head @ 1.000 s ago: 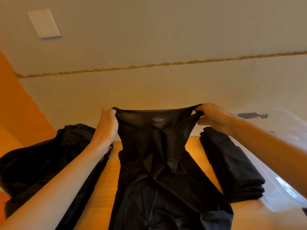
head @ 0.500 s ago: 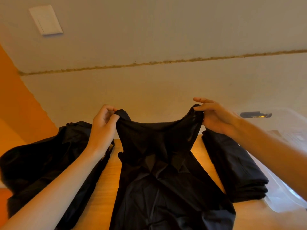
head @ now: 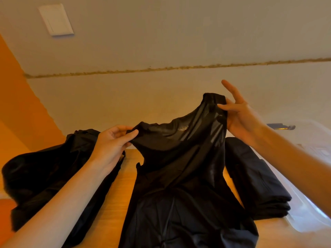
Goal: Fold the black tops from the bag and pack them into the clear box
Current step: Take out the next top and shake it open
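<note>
A thin black top (head: 180, 176) hangs from both my hands above the wooden table (head: 121, 185), its lower part lying on the table. My left hand (head: 111, 145) pinches the top's left upper corner between thumb and fingers. My right hand (head: 240, 115) is higher and pinches the right upper corner with the thumb, two fingers sticking out straight. A stack of folded black tops (head: 254, 178) lies to the right. The black bag (head: 48, 176) slumps at the left. The clear box (head: 308, 203) sits at the far right, partly behind my right arm.
A pale wall with a rough horizontal seam (head: 179, 68) stands right behind the table, with a white switch plate (head: 56, 19) high on it. An orange surface (head: 16, 104) rises at the left. A small dark object (head: 281, 127) lies behind the box.
My right hand has risen and its fingers have spread, lifting the right corner. My left hand has dropped a little. The top's upper edge now slants up to the right.
</note>
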The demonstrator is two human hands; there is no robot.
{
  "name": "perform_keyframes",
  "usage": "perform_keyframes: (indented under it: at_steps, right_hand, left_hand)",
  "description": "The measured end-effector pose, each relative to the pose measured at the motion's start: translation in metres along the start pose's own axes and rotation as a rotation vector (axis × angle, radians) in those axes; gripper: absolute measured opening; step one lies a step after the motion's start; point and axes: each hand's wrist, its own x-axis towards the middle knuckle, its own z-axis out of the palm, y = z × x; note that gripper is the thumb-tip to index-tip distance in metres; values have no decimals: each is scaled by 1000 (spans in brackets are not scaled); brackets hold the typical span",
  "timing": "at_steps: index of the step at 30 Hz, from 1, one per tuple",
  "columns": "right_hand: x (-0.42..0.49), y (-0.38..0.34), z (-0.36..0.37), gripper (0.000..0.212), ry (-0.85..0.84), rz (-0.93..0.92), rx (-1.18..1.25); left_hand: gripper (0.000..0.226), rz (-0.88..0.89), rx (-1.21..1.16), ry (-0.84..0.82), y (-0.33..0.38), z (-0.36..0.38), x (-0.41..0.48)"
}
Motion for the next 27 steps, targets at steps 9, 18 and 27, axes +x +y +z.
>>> perform_keyframes:
  at_steps: [9, 18, 27]
  right_hand:
    - [5, -7, -2, 61, 51, -57, -20]
    - [20, -35, 19, 52, 146, -62, -59]
    - [41, -118, 43, 38, 316, -56, -70]
  left_hand:
    - [15, 394, 477, 242, -4, -13, -4]
    - [34, -402, -493, -77, 52, 9, 19]
    - [19, 93, -213, -22, 149, 28, 21]
